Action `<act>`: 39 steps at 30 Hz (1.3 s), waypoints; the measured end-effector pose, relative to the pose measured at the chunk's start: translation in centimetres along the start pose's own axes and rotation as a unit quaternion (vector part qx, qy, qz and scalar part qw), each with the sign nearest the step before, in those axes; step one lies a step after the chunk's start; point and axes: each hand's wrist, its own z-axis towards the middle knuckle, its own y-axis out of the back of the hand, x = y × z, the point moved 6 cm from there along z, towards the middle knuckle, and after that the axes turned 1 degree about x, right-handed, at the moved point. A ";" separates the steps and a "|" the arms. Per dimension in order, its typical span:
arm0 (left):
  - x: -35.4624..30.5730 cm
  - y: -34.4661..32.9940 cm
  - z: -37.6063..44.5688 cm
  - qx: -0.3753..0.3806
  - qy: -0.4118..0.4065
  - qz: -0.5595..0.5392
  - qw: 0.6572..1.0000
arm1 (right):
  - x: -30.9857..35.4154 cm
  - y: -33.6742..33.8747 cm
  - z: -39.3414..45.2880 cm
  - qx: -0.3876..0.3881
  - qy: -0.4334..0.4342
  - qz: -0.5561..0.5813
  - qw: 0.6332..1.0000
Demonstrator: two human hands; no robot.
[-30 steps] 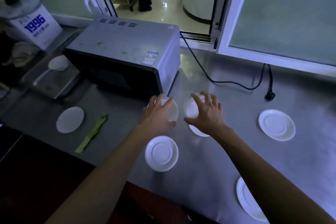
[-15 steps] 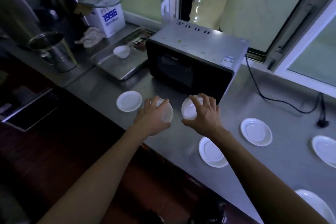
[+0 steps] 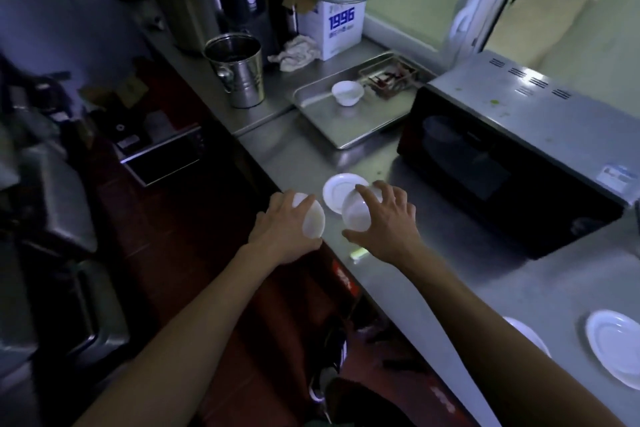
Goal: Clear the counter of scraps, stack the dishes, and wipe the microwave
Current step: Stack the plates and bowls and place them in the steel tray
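My left hand (image 3: 284,229) grips a small white bowl (image 3: 314,224) tipped on its side, just off the counter's front edge. My right hand (image 3: 388,222) grips a second white bowl (image 3: 355,213), held above the steel counter (image 3: 433,270). Right behind the two bowls lies a white saucer (image 3: 337,189) on the counter. The grey microwave (image 3: 526,149) stands to the right, with green scraps on its top (image 3: 495,102). Two more white saucers (image 3: 616,345) (image 3: 528,334) lie at the lower right, one partly hidden by my right forearm.
A steel tray (image 3: 346,128) with a white bowl (image 3: 347,92) in it sits left of the microwave. Beyond it are a wire basket (image 3: 388,74), a crumpled cloth (image 3: 296,53), a metal bucket (image 3: 239,71) and a white "1996" box (image 3: 334,26) under a glass lid.
Both hands have carried the bowls leftward along the counter, past the microwave's front. My view has swung left, bringing the tray, the bucket and the cloth into sight.
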 end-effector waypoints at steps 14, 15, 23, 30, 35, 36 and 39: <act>12.3 4.2 9.7 0.004 0.090 0.011 0.996 | 7.5 -6.4 17.1 0.050 0.075 0.043 0.995; 12.8 4.5 10.1 0.004 0.097 0.008 0.995 | 7.9 -6.4 17.9 0.049 0.080 0.041 0.995; 16.0 5.4 13.6 0.001 0.117 -0.002 0.993 | 9.7 -6.8 22.9 0.047 0.098 0.029 0.994; 18.9 5.1 18.2 0.020 0.099 -0.013 0.995 | 10.5 -8.0 26.9 0.064 0.077 0.025 0.995; 21.4 6.4 23.6 0.031 0.062 -0.026 0.997 | 11.5 -8.2 31.1 0.062 0.045 0.007 0.997; 21.8 6.8 24.8 0.036 0.052 -0.027 0.998 | 11.9 -8.1 32.1 0.058 0.037 0.005 0.998; 22.9 7.9 28.4 0.050 0.013 -0.014 0.999 | 12.8 -7.5 35.0 0.044 0.007 -0.007 0.999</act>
